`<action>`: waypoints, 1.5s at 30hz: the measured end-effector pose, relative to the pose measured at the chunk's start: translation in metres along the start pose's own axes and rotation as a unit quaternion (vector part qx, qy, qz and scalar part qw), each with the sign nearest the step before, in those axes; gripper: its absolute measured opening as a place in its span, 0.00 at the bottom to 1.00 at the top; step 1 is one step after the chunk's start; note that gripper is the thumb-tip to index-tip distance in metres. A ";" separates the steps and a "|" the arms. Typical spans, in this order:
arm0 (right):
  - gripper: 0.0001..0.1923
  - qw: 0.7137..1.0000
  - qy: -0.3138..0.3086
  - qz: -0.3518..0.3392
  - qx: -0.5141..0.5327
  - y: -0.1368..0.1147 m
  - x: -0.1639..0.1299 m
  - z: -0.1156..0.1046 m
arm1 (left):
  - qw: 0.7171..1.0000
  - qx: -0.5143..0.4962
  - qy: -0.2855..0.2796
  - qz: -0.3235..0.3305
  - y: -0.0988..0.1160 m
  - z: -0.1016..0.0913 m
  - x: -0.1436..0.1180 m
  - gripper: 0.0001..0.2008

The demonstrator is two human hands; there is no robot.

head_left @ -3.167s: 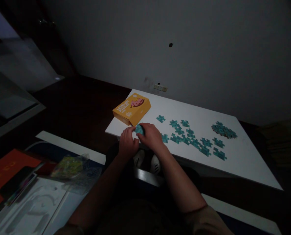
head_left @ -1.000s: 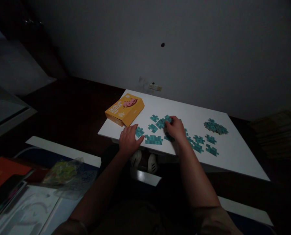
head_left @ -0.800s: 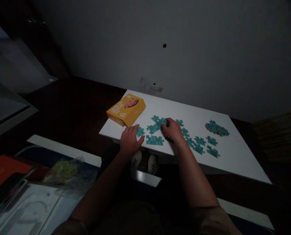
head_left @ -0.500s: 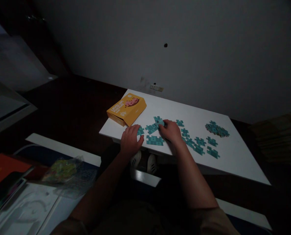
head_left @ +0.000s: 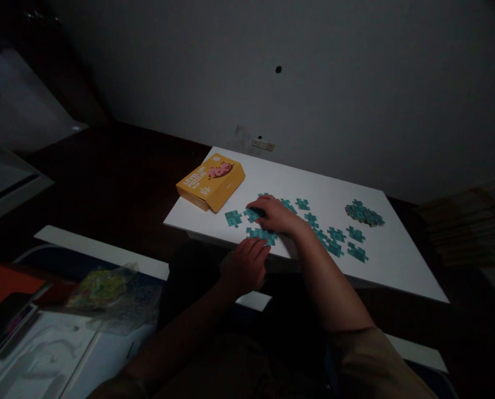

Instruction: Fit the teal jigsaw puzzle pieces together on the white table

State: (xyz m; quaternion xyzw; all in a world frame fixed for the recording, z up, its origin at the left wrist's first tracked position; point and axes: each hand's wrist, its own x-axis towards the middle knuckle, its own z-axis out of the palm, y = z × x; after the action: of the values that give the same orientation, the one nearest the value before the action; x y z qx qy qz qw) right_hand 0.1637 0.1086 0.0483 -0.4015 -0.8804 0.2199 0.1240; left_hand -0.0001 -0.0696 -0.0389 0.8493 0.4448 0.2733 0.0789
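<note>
My right hand (head_left: 275, 215) reaches over the table with its fingers bent down onto a teal puzzle piece (head_left: 252, 214), closed on it; the palm hides part of the pieces beneath. At the table's near edge my left hand (head_left: 249, 261) rests with fingers extended, holding nothing, their tips beside a joined strip of teal puzzle pieces (head_left: 261, 236). A single puzzle piece (head_left: 233, 219) lies to the left. More pieces, among them one puzzle piece (head_left: 302, 204), are spread right of my right hand.
A yellow puzzle box (head_left: 212, 182) stands at the table's left end. Farther right lies a heap of puzzle pieces (head_left: 364, 214) on the white table (head_left: 397, 266). At lower left, a clear plastic bag (head_left: 122, 299) sits beside a white tray (head_left: 43, 349).
My left hand has moved right and toward me, leaving the single piece at the left. My right hand has shifted left over the pieces. The view has shifted slightly.
</note>
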 end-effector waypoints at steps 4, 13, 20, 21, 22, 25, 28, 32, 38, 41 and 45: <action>0.29 1.000 -0.006 0.007 0.001 -0.002 0.003 -0.008 | 1.000 0.009 0.013 -0.001 -0.006 -0.003 -0.005 0.28; 0.19 0.959 0.113 0.143 0.217 0.012 -0.072 -0.008 | 1.000 0.004 0.014 -0.019 -0.003 0.000 -0.005 0.31; 0.18 0.970 0.110 0.159 0.145 0.010 -0.106 -0.002 | 0.999 0.002 -0.007 -0.046 -0.001 -0.002 -0.003 0.31; 0.18 0.973 0.109 0.160 0.129 0.007 -0.105 -0.002 | 0.999 -0.004 -0.008 -0.049 -0.001 -0.003 -0.003 0.31; 0.17 0.975 0.109 0.161 0.112 0.004 -0.104 -0.002 | 0.999 -0.009 -0.008 -0.050 0.000 -0.003 -0.002 0.32; 0.17 0.980 0.107 0.154 0.072 -0.002 -0.102 0.000 | 0.999 -0.011 -0.006 -0.047 0.000 -0.004 -0.002 0.31; 0.17 0.981 0.112 0.150 0.051 -0.005 -0.103 0.004 | 0.999 -0.003 0.002 -0.040 0.000 -0.003 -0.003 0.31; 0.17 0.982 0.117 0.151 0.018 -0.004 -0.106 0.010 | 0.999 0.019 0.025 -0.022 -0.002 0.000 -0.003 0.30; 0.18 0.981 0.136 0.138 -0.021 0.000 -0.110 0.020 | 0.997 0.054 0.062 -0.003 -0.004 0.004 -0.003 0.29; 0.14 0.979 0.162 0.120 -0.031 -0.003 -0.117 0.026 | 0.997 0.057 0.055 -0.011 -0.002 0.003 -0.003 0.30; 0.13 0.976 0.199 0.077 -0.042 -0.009 -0.130 0.033 | 0.997 0.061 0.039 -0.024 0.001 0.003 -0.002 0.31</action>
State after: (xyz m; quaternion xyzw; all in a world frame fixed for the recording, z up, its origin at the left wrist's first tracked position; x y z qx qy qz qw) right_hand 0.2288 -0.0056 0.0183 -0.5086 -0.8131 0.1070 0.2622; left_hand 0.0012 -0.0716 -0.0418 0.8303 0.4834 0.2769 0.0160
